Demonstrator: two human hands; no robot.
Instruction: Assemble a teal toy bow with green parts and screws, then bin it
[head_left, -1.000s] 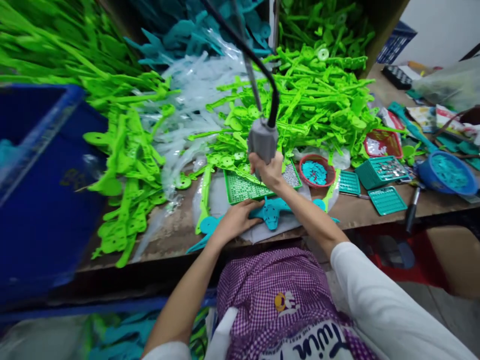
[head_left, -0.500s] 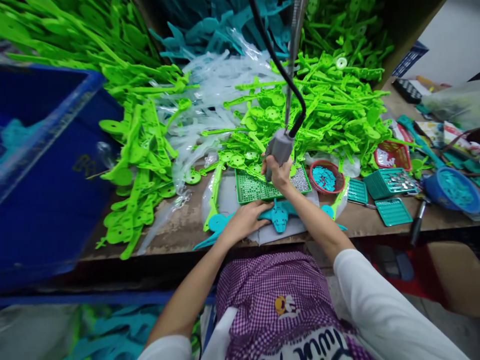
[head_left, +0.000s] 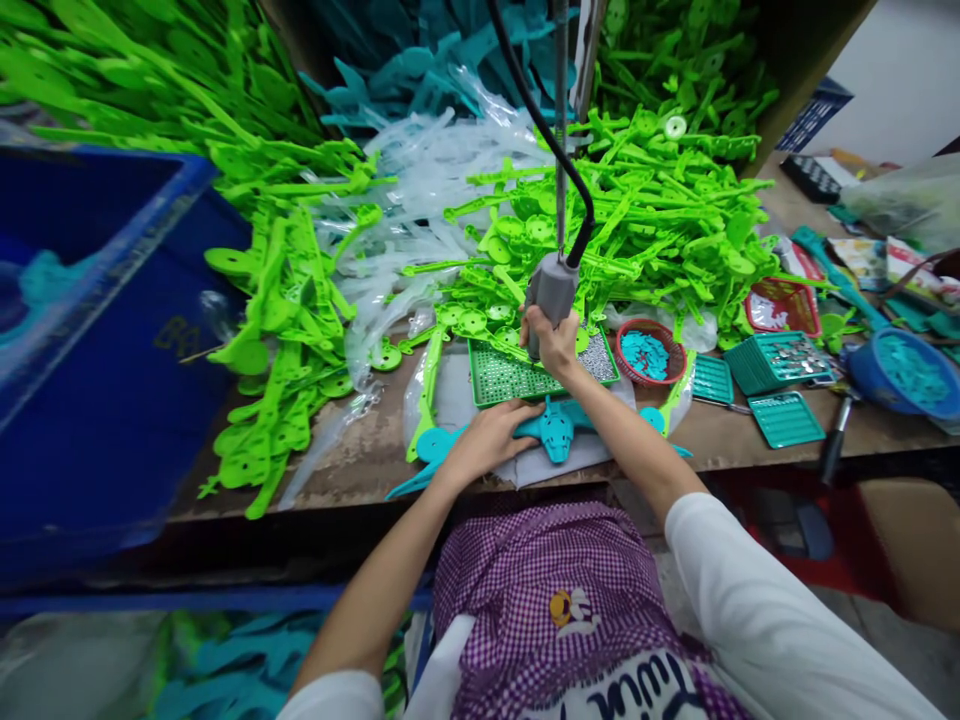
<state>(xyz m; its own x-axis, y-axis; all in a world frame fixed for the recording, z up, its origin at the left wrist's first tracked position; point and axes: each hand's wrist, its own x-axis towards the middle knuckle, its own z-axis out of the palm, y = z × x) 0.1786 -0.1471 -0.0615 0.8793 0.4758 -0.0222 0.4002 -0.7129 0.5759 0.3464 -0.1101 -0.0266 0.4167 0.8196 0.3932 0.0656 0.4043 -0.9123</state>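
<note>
My right hand (head_left: 555, 342) is wrapped around a grey electric screwdriver (head_left: 553, 282) that hangs from a cord and a thin vertical rod. It is above a green perforated tray (head_left: 480, 392), with small silvery screws at the tray's right end. My left hand (head_left: 487, 440) grips the left arm of a blue plastic part (head_left: 557, 438) near the table edge, fingers over it and thumb against its near side. The part's middle block faces up, and its wide arms reach out both ways. Lime-green arm pieces (head_left: 429, 385) lie at its two ends. The screwdriver's tip is hidden by my hand.
Lime-green plastic parts (head_left: 637, 220) are heaped behind the tray, with bagged clear pieces (head_left: 420, 170) beside them. A large blue bin (head_left: 180, 260) stands at left. To the right are a red basket (head_left: 652, 376) of blue bits, teal trays (head_left: 784, 422), a hammer (head_left: 834, 450) and a blue bowl (head_left: 874, 380).
The screwdriver and my right hand have shifted slightly left, and the rod hangs more upright. My left hand keeps its place on the blue part.
</note>
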